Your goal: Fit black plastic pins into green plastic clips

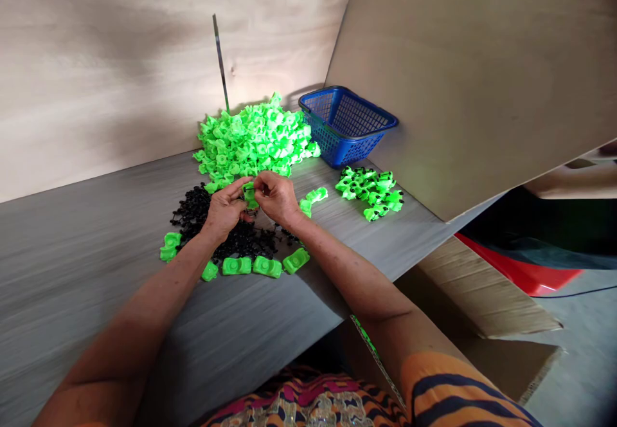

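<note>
The person's left arm [159,305] and right arm [354,272] reach forward from the lower corners and converge, bare along the forearms. The left hand [226,213] is curled, its index finger extended toward the other hand and its thumb below. The right hand [277,197] arches beside it, knuckles raised, its fingers [261,186] bent inward, tips close together.

open grey tabletop [72,253] at left, green heap [255,134] and blue basket [348,150] blocking the back, wooden wall [120,60] behind
</note>
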`<state>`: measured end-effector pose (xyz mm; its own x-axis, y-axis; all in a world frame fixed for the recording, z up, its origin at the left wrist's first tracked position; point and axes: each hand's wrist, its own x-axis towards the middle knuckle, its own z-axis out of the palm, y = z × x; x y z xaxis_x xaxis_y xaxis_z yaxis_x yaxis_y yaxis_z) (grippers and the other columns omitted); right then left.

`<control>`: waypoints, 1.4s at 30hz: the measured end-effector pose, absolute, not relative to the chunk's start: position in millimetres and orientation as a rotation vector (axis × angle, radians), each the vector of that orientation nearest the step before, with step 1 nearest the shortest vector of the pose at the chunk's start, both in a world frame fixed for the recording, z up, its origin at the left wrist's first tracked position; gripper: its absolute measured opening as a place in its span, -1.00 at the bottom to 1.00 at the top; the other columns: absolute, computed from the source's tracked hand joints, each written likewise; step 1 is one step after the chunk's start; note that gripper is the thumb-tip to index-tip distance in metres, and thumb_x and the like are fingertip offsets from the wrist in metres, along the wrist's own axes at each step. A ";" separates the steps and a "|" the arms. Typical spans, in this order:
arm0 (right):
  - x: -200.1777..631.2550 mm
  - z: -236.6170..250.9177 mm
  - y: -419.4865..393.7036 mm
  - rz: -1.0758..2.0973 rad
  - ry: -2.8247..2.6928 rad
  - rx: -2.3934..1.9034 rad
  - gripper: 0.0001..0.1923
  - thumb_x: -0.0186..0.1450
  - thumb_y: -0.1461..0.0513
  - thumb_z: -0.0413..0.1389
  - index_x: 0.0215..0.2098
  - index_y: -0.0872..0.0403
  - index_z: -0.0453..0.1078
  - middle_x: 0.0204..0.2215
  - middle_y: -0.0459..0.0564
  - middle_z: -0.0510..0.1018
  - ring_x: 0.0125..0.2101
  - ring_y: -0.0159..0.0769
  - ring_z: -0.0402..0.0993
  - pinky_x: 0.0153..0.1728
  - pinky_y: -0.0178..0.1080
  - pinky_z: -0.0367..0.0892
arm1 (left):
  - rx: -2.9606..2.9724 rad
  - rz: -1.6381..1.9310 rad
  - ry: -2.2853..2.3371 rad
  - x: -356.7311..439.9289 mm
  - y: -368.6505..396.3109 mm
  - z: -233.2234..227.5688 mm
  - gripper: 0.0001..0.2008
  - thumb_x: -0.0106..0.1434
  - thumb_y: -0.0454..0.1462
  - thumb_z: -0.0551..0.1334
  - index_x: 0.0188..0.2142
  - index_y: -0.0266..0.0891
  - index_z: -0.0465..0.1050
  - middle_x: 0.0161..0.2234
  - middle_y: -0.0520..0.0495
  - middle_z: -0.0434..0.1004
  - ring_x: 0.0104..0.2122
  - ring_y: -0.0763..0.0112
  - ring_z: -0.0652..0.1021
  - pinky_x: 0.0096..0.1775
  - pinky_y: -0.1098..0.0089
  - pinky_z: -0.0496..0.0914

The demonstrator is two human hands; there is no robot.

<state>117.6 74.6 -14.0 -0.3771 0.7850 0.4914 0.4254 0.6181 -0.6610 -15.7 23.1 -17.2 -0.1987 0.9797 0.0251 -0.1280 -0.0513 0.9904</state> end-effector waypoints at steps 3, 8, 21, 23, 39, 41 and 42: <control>118.5 -13.3 75.1 0.547 -2.017 -0.936 -0.84 0.11 0.41 -0.03 -0.45 0.03 0.24 -0.47 -0.12 0.34 -0.42 -0.36 0.25 -0.32 -0.32 0.16 | 1.039 1.462 1.198 -15.6 21.2 -15.2 -0.45 -0.11 -0.40 0.33 -0.05 -0.22 0.65 -0.39 0.03 0.55 -0.52 0.50 0.45 -0.57 0.49 0.48; 119.4 -14.5 76.4 0.568 -2.015 -0.882 -0.85 0.11 0.41 -0.03 -0.45 0.02 0.24 -0.49 -0.14 0.33 -0.43 -0.36 0.24 -0.33 -0.32 0.17 | 1.020 1.531 1.237 -16.2 22.0 -17.5 -0.61 0.03 -0.21 0.44 -0.12 -0.25 0.68 -0.58 0.11 0.32 -0.62 0.56 0.32 -0.60 0.47 0.46; 116.3 -27.1 85.7 0.808 -1.874 -0.781 -0.93 0.25 0.29 0.07 -0.41 0.04 0.29 -0.46 -0.14 0.39 -0.41 -0.39 0.29 -0.33 -0.33 0.24 | 1.104 1.614 1.324 -19.8 24.7 -20.1 -0.79 0.09 -0.27 0.43 -0.23 -0.24 0.71 -0.66 0.13 0.40 -0.74 0.59 0.35 -0.65 0.52 0.27; 115.5 -27.8 85.3 0.782 -1.878 -0.777 -0.92 0.25 0.30 0.06 -0.42 0.04 0.29 -0.47 -0.14 0.39 -0.41 -0.38 0.29 -0.32 -0.33 0.24 | 1.101 1.619 1.324 -20.0 24.5 -20.3 -0.80 0.09 -0.27 0.43 -0.25 -0.23 0.71 -0.67 0.13 0.40 -0.74 0.58 0.34 -0.65 0.52 0.25; 176.3 1.3 117.2 0.479 -2.311 -1.523 -0.85 0.19 0.39 0.20 -0.26 0.13 0.53 -0.32 0.11 0.60 -0.21 -0.12 0.53 -0.10 -0.12 0.38 | 0.920 1.475 1.269 -20.8 27.1 -20.2 -0.34 -0.05 -0.42 0.40 0.12 -0.30 0.54 -0.68 0.27 0.08 -0.66 0.53 0.42 -0.59 0.52 0.42; 178.6 4.3 113.7 0.300 -2.441 -1.749 -0.78 0.21 0.43 0.17 -0.19 0.18 0.57 -0.18 0.30 0.62 -0.07 0.04 0.55 0.02 0.00 0.36 | 0.898 1.477 1.277 -24.9 28.4 -21.7 -0.27 -0.08 -0.45 0.37 0.18 -0.30 0.49 -0.66 0.28 0.07 -0.62 0.47 0.51 -0.58 0.52 0.44; 177.2 4.4 111.4 0.235 -2.498 -1.805 -0.74 0.23 0.44 0.14 -0.14 0.21 0.57 -0.13 0.37 0.62 -0.01 0.10 0.54 0.06 0.05 0.34 | 0.891 1.474 1.282 -26.3 28.6 -21.5 -0.25 -0.07 -0.45 0.36 0.20 -0.31 0.47 -0.65 0.27 0.10 -0.60 0.44 0.54 -0.60 0.53 0.42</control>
